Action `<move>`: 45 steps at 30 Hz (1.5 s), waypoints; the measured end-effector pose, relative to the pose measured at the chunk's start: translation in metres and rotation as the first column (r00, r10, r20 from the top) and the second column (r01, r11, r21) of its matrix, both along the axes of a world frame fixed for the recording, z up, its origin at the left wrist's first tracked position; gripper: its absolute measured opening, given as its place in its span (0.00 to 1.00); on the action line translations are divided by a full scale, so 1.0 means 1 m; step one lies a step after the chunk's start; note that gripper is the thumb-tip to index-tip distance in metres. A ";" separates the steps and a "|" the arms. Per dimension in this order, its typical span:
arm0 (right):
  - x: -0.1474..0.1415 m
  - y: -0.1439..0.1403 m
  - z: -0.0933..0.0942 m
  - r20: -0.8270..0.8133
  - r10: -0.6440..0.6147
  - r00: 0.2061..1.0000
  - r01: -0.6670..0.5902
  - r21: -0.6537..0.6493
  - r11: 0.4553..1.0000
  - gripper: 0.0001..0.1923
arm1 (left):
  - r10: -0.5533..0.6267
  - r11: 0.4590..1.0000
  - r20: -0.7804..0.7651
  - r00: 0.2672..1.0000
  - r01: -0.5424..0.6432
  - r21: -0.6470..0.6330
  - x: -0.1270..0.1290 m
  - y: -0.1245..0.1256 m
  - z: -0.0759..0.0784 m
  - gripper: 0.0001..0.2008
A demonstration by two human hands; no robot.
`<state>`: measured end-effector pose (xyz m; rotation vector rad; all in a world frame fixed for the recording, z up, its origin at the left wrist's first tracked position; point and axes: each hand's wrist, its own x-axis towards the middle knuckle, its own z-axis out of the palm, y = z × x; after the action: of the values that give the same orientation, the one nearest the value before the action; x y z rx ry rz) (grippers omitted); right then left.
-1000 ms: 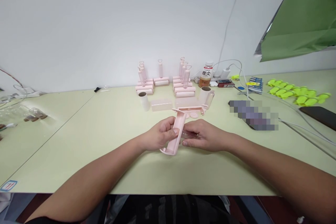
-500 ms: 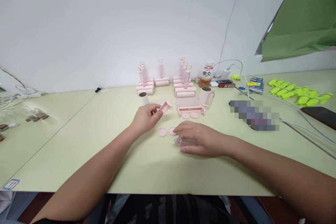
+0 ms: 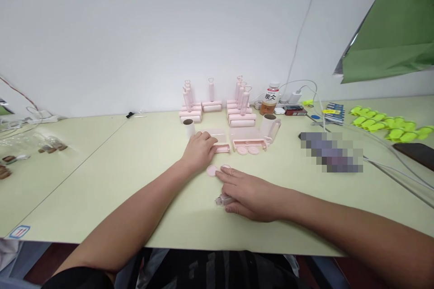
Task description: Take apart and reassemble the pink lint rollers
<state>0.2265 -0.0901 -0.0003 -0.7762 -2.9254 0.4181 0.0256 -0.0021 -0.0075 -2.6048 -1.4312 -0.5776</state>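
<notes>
My left hand [image 3: 200, 150] rests on the table with its fingers curled on one end of a pink plastic frame [image 3: 223, 148], which lies flat beside a clear cover [image 3: 217, 137]. My right hand [image 3: 249, 192] lies palm down nearer to me. Its thumb side pins a small clear tube [image 3: 221, 200] against the table. Its stretched fingertips touch two pink discs [image 3: 213, 170] between my hands. A second pink frame [image 3: 249, 142] with two discs in front of it lies to the right.
Stacked pink rollers with heart-topped handles [image 3: 217, 106] stand at the back. A paper core [image 3: 188, 126], a white roll [image 3: 269, 124], a drink bottle [image 3: 270, 98], cables [image 3: 389, 162], yellow-green clips [image 3: 386, 124], a dark phone [image 3: 415, 153] and green sheet [image 3: 396, 31] surround the area.
Both hands held the pink frame upright before. My left hand has carried it away and laid it down by the clear cover. My right hand has lowered flat and reached the discs.
</notes>
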 end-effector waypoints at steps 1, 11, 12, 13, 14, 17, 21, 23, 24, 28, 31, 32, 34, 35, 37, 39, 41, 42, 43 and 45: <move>0.001 -0.001 0.000 -0.005 -0.001 1.000 0.001 0.012 1.000 0.16 | -0.026 0.999 0.000 1.000 0.026 -0.020 -0.003 -0.006 0.006 0.13; 0.006 -0.009 -0.002 0.000 -0.033 0.999 0.033 0.091 0.995 0.14 | -0.245 0.875 -0.123 0.962 0.165 -0.455 -0.013 -0.041 0.028 0.07; 0.006 -0.008 -0.003 -0.004 -0.031 1.000 0.031 0.091 0.995 0.14 | -0.258 0.872 -0.144 0.956 0.166 -0.460 -0.012 -0.041 0.027 0.08; 0.006 -0.006 -0.004 -0.007 -0.029 1.000 0.029 0.091 0.995 0.15 | -0.259 0.875 -0.159 0.953 0.162 -0.456 -0.011 -0.040 0.026 0.10; 0.006 -0.005 -0.005 -0.007 -0.027 1.000 0.028 0.089 0.996 0.15 | -0.251 0.885 -0.169 0.953 0.154 -0.440 -0.011 -0.039 0.027 0.11; 0.006 -0.003 -0.006 -0.009 -0.021 1.000 0.022 0.081 0.996 0.15 | -0.158 0.939 -0.159 0.975 0.099 -0.328 -0.013 -0.034 0.029 0.13; 0.006 -0.002 -0.004 -0.014 -0.021 1.000 0.022 0.077 0.997 0.15 | -0.037 0.979 -0.157 0.987 0.004 -0.203 -0.018 -0.023 0.027 0.13; 0.005 -0.002 -0.003 -0.014 -0.017 1.000 0.018 0.081 0.997 0.14 | -0.024 0.987 -0.202 0.979 -0.009 -0.159 -0.019 -0.018 0.023 0.13; 0.005 -0.002 -0.003 -0.018 -0.017 1.000 0.018 0.085 0.996 0.14 | -0.023 0.990 -0.225 0.974 -0.009 -0.139 -0.020 -0.015 0.020 0.13; 0.004 -0.001 -0.003 -0.020 -0.033 0.999 0.035 0.110 0.993 0.14 | -0.007 0.996 -0.257 0.966 -0.015 -0.084 -0.021 -0.010 0.009 0.14; 0.004 -0.001 -0.005 -0.009 -0.032 0.999 0.033 0.107 0.994 0.14 | -0.001 0.997 -0.218 0.976 -0.017 -0.080 -0.022 -0.010 0.008 0.15; 0.004 -0.001 -0.005 -0.009 -0.028 1.000 0.029 0.105 0.994 0.14 | -0.008 0.997 -0.202 0.979 -0.009 -0.082 -0.022 -0.012 0.009 0.14; 0.005 -0.001 -0.007 -0.010 -0.018 1.000 0.019 0.107 0.994 0.14 | -0.058 0.994 -0.174 0.983 0.041 -0.100 -0.021 -0.016 0.013 0.11; 0.005 0.000 -0.007 -0.012 -0.016 1.000 0.017 0.111 0.994 0.14 | -0.106 0.989 -0.160 0.981 0.087 -0.120 -0.020 -0.020 0.015 0.10; 0.006 0.000 -0.007 -0.012 -0.022 1.000 0.023 0.109 0.994 0.15 | -0.221 0.966 -0.130 0.967 0.198 -0.168 -0.016 -0.026 0.018 0.10; 0.006 0.001 -0.006 -0.003 -0.034 0.999 0.035 0.098 0.995 0.15 | -0.311 0.939 -0.111 0.944 0.287 -0.193 -0.011 -0.031 0.017 0.09; 0.006 0.001 -0.006 0.013 -0.043 0.999 0.042 0.087 0.995 0.16 | -0.345 0.929 -0.111 0.932 0.323 -0.180 -0.006 -0.033 0.013 0.09; 0.005 0.002 -0.005 0.021 -0.045 0.999 0.043 0.084 0.996 0.16 | -0.351 0.929 -0.115 0.929 0.330 -0.167 -0.004 -0.033 0.010 0.10; 0.005 0.002 -0.005 0.025 -0.043 0.999 0.041 0.080 0.996 0.16 | -0.354 0.930 -0.118 0.928 0.335 -0.154 -0.003 -0.032 0.008 0.11; 0.005 0.002 -0.005 0.023 -0.036 0.999 0.034 0.078 0.996 0.16 | -0.358 0.930 -0.125 0.925 0.342 -0.132 -0.001 -0.028 0.004 0.12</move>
<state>0.2318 -0.0877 -0.0054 -0.8261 -2.9257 0.2924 0.0246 -0.0306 -0.0039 -2.9430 -0.9833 -0.3368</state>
